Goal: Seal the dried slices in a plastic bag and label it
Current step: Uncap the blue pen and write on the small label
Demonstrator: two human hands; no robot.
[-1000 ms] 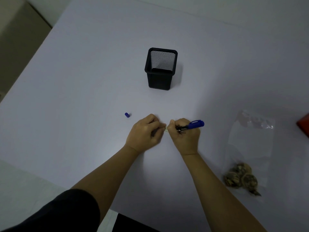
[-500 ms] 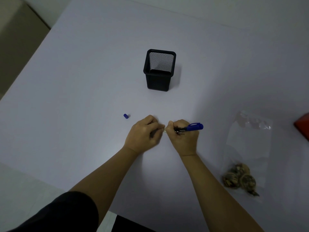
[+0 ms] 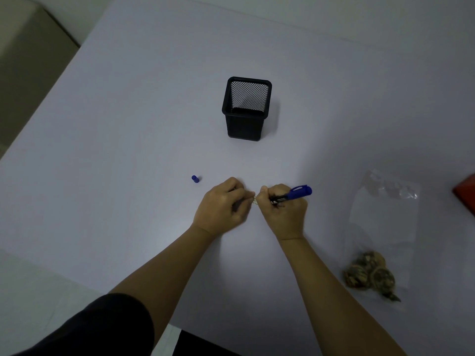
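From the head view, your two hands meet at the centre of the frame, low on the tabletop (image 3: 128,124). Your right hand (image 3: 284,214) is curled around a blue marker (image 3: 291,195), whose rear end points toward the right of the frame. Your left hand (image 3: 222,206) has its fingers (image 3: 240,195) pinched narrow on a small pale scrap (image 3: 254,200) held between the two hands; it is too small to tell whether it is a label. The marker's small blue cap (image 3: 195,178) lies by itself just left of your left hand.

The plastic bag (image 3: 385,222) lies flat at the right of the frame, with the dried slices (image 3: 368,274) bunched at its lower end. The filling looks done. Whether the mouth at its upper end is pressed shut cannot be told. The labelling looks under way: the scrap is not yet on the bag.

For room, the tabletop is broad and bare on the left and above your hands, apart from the black mesh pen holder (image 3: 246,109) standing well above them. The near edge runs just below your forearms. A red object (image 3: 466,196) sits at the right edge of the frame, near the bag's top.
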